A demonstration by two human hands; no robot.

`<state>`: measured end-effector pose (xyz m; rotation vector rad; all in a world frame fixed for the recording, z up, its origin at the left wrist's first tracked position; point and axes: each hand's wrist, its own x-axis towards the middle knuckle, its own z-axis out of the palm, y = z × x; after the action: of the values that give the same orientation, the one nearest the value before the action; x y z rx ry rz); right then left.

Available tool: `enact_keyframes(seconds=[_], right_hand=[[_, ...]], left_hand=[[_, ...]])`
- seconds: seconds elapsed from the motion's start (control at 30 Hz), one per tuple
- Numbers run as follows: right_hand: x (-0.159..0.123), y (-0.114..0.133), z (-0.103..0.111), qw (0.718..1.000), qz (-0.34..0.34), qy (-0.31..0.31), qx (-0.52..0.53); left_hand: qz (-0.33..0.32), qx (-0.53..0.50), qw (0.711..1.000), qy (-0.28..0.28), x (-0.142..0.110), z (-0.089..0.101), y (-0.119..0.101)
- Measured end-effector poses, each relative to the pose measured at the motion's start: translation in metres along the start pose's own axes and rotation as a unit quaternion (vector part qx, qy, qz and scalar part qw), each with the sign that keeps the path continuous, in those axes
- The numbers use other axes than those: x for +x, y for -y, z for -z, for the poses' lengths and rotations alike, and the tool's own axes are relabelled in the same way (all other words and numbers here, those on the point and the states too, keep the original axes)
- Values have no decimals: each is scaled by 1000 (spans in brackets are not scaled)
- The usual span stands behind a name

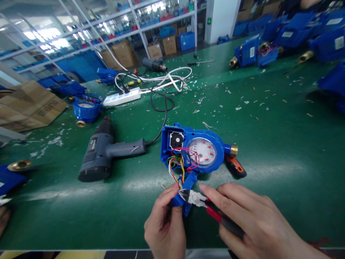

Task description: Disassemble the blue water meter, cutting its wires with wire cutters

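A blue water meter (pixel 219 142) with a round dial lies on the green table, its side box uncovered. Red, yellow and white wires (pixel 182 169) run from that box toward me. My left hand (pixel 167 219) pinches the wire ends between thumb and fingers, over a blue plastic part of the meter. In my right hand (pixel 250 216) is a pair of diagonal cutters (pixel 212 212) with red and black handles. Their jaws touch or nearly touch the wires by my left fingertips; whether they are closed on a wire I cannot tell. An orange and black tool handle (pixel 236 166) sticks out beneath the meter's brass fitting.
Left of the meter lies a grey heat gun (pixel 99 154), its black cord running to a white power strip (pixel 122 97). Another heat gun (pixel 154 65) lies farther back. More blue meters (pixel 85 108) and scraps are spread about. At the left edge, part of another person's hand (pixel 4 219) shows.
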<state>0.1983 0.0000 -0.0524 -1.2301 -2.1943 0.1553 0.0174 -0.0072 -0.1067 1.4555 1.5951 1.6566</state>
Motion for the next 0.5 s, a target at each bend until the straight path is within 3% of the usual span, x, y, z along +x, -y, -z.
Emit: enact_keyframes(seconds=[0.27,0.5], right_hand=[[1,3,-6,999,-13,-8,29],[11,-1,24,990,-74,-113,50]], left_hand=[[-11,-5,1000,-2,0,0,1],[41,-42,998,-39,6,-4,-4]])
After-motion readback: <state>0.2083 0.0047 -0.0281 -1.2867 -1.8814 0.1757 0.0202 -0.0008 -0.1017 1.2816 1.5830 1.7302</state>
